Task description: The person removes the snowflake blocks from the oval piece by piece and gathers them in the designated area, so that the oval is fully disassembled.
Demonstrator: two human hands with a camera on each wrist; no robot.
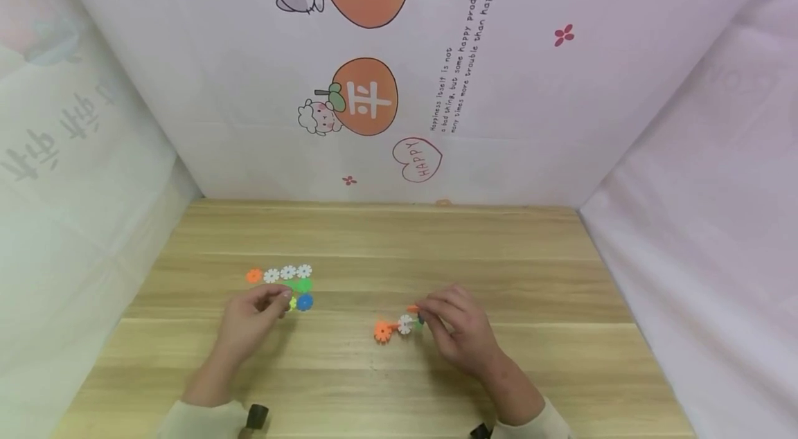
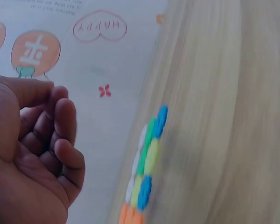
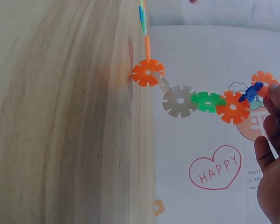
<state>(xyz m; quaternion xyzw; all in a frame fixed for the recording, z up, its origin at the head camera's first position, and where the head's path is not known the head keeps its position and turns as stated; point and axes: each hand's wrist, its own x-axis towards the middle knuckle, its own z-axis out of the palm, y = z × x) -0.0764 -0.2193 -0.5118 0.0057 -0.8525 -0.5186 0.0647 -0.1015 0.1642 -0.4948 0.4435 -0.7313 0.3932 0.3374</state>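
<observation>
Within the right grip (image 1: 460, 325), apparently, the disc chain's end (image 3: 260, 77).

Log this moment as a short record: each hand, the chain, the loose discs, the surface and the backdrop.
left hand: over the loose discs, fingers loosely curled, no disc visible in its grip
right hand: pinches the orange disc at one end of the chain
chain colours: orange, white, green, blue
loose disc colours: orange, white, green, yellow, blue
loose disc place: beside the left hand
surface: wood-grain table
backdrop: printed white cloth
</observation>
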